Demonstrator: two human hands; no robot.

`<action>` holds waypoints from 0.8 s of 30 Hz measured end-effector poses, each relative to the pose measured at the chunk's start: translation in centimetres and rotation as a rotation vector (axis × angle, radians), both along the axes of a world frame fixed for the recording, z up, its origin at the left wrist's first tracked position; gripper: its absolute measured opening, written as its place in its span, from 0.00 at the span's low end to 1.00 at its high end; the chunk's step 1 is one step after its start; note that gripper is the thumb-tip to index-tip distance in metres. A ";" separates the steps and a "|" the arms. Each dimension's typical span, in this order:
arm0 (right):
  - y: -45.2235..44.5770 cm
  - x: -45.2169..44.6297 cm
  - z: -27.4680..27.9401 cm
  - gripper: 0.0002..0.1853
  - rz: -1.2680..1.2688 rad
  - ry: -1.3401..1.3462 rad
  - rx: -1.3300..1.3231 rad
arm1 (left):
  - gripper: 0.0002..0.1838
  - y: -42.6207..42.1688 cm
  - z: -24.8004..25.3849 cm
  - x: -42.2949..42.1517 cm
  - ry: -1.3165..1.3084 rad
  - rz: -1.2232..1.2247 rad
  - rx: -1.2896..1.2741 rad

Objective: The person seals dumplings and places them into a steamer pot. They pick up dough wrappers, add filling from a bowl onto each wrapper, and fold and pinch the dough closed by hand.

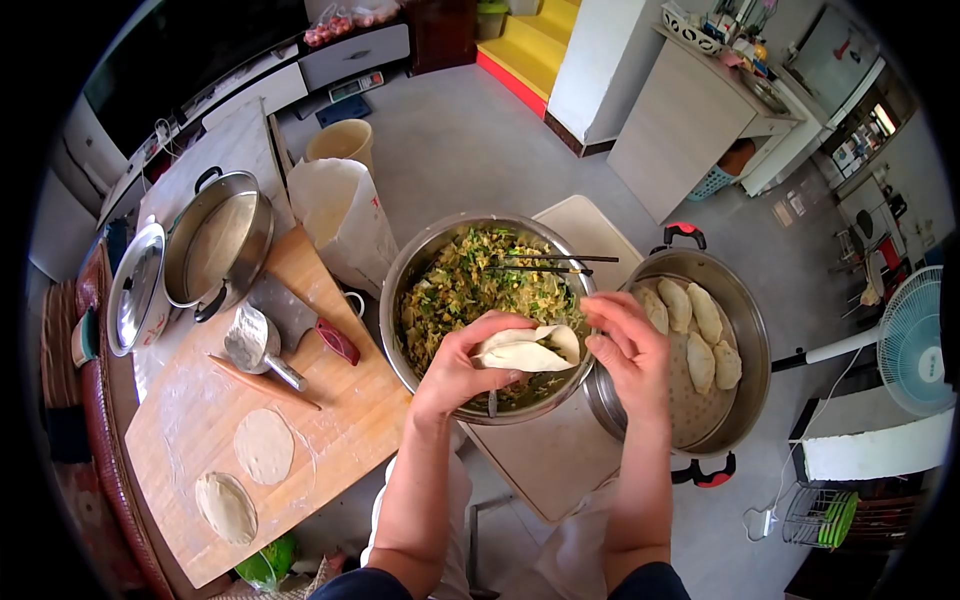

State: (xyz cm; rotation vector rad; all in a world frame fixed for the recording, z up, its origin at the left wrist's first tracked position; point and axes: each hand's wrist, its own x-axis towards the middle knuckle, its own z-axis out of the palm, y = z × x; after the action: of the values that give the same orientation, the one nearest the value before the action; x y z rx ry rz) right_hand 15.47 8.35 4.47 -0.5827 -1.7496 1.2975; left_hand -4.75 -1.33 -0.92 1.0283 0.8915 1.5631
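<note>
Grey floor (450,130) spreads through the room beyond both hands, with yellow steps (530,45) at its far side. On my feed, the left hand (455,365) is curled round a folded dumpling (525,352), thumb below and fingers above, its end near the right hand gaping. I see the right hand (632,350) just beside that end, fingers bent toward the thumb; I cannot tell whether the fingertips meet or touch the dough. Below the hands I have a steel bowl (412,262) of chopped filling (480,270), chopsticks (570,258) lying across it ahead of the right hand. Right of that hand, a pot (748,400) holds shaped dumplings (703,315). Left of the left hand, a wooden board (350,430) bears a flat dough round (264,447) and a rolling pin (262,382).
</note>
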 end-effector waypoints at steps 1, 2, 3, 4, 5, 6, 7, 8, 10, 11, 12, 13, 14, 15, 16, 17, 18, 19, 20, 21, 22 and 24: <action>0.1 0.4 0.1 0.20 0.029 -0.027 -0.041 | 0.31 0.0 0.0 -0.1 -0.062 -0.009 0.010; 0.2 0.7 0.3 0.20 0.055 -0.054 -0.083 | 0.31 -0.2 0.0 -0.2 -0.090 -0.015 -0.018; 0.2 0.8 0.3 0.19 0.081 -0.082 -0.126 | 0.31 -0.5 -0.1 -0.3 -0.118 -0.021 -0.048; 0.1 0.6 0.2 0.18 0.094 -0.062 -0.124 | 0.31 -0.7 -0.2 -0.4 -0.146 -0.027 -0.080; 0.0 0.5 0.1 0.18 0.105 -0.058 -0.136 | 0.31 -0.7 -0.1 -0.4 -0.137 -0.029 -0.077; -0.2 0.4 0.1 0.18 0.115 -0.054 -0.148 | 0.31 -0.7 0.0 -0.4 -0.128 -0.031 -0.075; -0.3 0.2 0.1 0.17 0.126 -0.049 -0.161 | 0.31 -0.7 0.1 -0.4 -0.119 -0.033 -0.073; -0.4 0.0 0.1 0.16 0.113 -0.042 -0.155 | 0.31 -0.6 0.1 -0.4 -0.103 -0.041 -0.071; -0.6 -0.2 0.4 0.17 0.110 -0.062 -0.125 | 0.31 -0.5 0.2 -0.5 -0.070 -0.055 -0.067; -0.6 -0.2 0.5 0.17 0.109 -0.073 -0.109 | 0.31 -0.5 0.2 -0.4 -0.066 -0.050 -0.066; -0.6 -0.2 0.6 0.18 0.109 -0.084 -0.093 | 0.31 -0.5 0.2 -0.4 -0.061 -0.045 -0.065; -0.6 -0.2 0.7 0.18 0.108 -0.095 -0.076 | 0.31 -0.4 0.3 -0.3 -0.057 -0.040 -0.064; -0.6 -0.1 0.8 0.18 0.108 -0.107 -0.060 | 0.31 -0.4 0.2 -0.3 -0.061 -0.030 -0.074; -0.6 0.0 0.8 0.19 0.105 -0.110 -0.062 | 0.31 -0.4 0.1 -0.3 -0.066 -0.020 -0.084; -0.5 0.1 0.8 0.19 0.103 -0.115 -0.063 | 0.31 -0.4 0.1 -0.3 -0.071 -0.009 -0.093; -0.5 0.1 0.8 0.19 0.100 -0.119 -0.065 | 0.31 -0.4 0.1 -0.3 -0.077 -0.011 -0.097; -0.5 0.1 0.8 0.19 0.093 -0.117 -0.077 | 0.31 -0.4 0.2 -0.2 -0.082 -0.012 -0.102; -0.6 0.0 0.8 0.19 0.086 -0.114 -0.090 | 0.31 -0.4 0.2 -0.2 -0.087 -0.014 -0.107; -0.7 -0.2 0.7 0.19 0.079 -0.111 -0.104 | 0.31 -0.4 0.2 -0.2 -0.083 -0.019 -0.101; -0.7 -0.2 0.7 0.19 0.087 -0.116 -0.099 | 0.31 -0.4 0.1 -0.1 -0.079 -0.023 -0.095; -0.8 -0.3 0.7 0.19 0.093 -0.120 -0.094 | 0.31 -0.3 0.1 -0.1 -0.076 -0.029 -0.089; -0.9 -0.4 0.6 0.17 0.086 -0.115 -0.079 | 0.31 -0.3 0.2 0.0 -0.079 -0.034 -0.093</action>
State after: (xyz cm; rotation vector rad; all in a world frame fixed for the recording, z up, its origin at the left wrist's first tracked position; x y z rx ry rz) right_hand 15.10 7.48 5.06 -0.6437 -1.8409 1.4231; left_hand -4.70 -1.62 -0.68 0.9052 0.8794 1.5097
